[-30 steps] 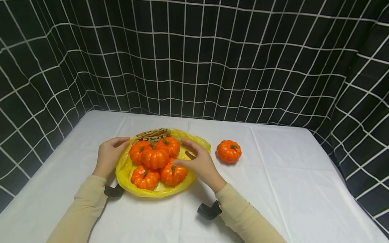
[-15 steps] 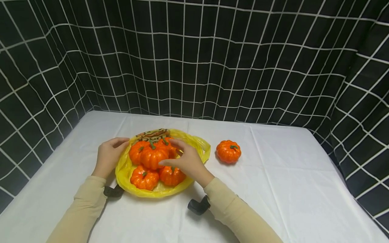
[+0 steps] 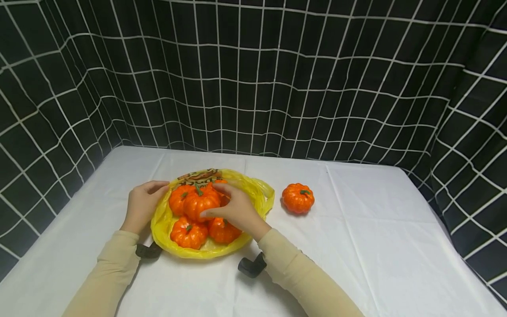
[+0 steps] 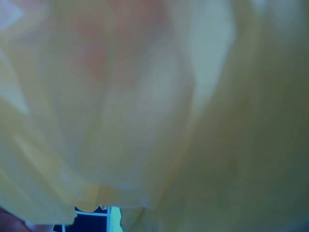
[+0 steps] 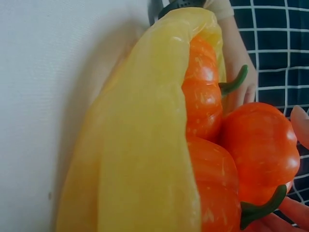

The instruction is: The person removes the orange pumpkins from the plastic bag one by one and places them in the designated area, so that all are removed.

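A yellow plastic bag (image 3: 166, 247) lies spread open on the table with several small orange pumpkins in it. My left hand (image 3: 143, 204) holds the bag's left rim, thumb and fingers at its edge. In the left wrist view the yellow plastic (image 4: 145, 121) fills nearly everything, blurred. My right hand (image 3: 239, 209) reaches over the bag from the right, thumb and fingers round the right side of the top pumpkin (image 3: 200, 204). In the right wrist view this top pumpkin (image 5: 260, 150) sits between thumb and fingers. Lower pumpkins (image 3: 188, 232) lie around it, one partly hidden behind my right hand.
One more orange pumpkin (image 3: 298, 198) with a green stem stands on the white tablecloth (image 3: 356, 229), right of the bag. A black curtain with a white grid (image 3: 253, 79) hangs behind and at both sides of the table.
My right hand has moved left over the bag, from above the right-hand pumpkins to the side of the top pumpkin. The left hand and the bag have barely moved.
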Available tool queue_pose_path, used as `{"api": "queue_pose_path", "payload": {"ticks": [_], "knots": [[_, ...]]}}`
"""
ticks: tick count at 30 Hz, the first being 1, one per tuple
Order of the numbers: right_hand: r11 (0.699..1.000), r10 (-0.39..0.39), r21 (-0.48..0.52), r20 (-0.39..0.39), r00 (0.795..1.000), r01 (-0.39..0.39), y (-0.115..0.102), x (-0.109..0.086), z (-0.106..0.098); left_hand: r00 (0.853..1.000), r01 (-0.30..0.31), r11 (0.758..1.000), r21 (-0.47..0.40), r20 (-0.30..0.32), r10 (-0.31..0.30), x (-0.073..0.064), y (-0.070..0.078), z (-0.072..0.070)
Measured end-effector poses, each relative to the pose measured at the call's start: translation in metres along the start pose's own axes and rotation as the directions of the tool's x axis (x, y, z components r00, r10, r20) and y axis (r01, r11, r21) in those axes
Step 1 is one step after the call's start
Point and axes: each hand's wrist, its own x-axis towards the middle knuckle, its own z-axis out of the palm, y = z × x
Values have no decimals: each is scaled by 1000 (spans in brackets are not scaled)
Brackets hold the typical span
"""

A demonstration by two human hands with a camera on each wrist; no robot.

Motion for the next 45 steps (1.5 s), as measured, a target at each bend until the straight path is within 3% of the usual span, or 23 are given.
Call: {"api": "queue_pose_path", "payload": {"ticks": [18,27,38,45], "knots": [[999,39,-5,28,999,-38,-2,5,8,1000,-11,1000,17,-10,11,0,-2,-1],[999,52,-4,17,998,-52,0,4,9,1000,12,1000,20,-4,-12,-1,-2,0],[994,31,106,-60,998,-24,2,-10,-31,1000,18,1000,21,-6,-18,0,-2,2],[994,25,112,-114,993,-12,7,-24,-61,1000,13,1000,16,-10,-13,1,-3,1]]}}
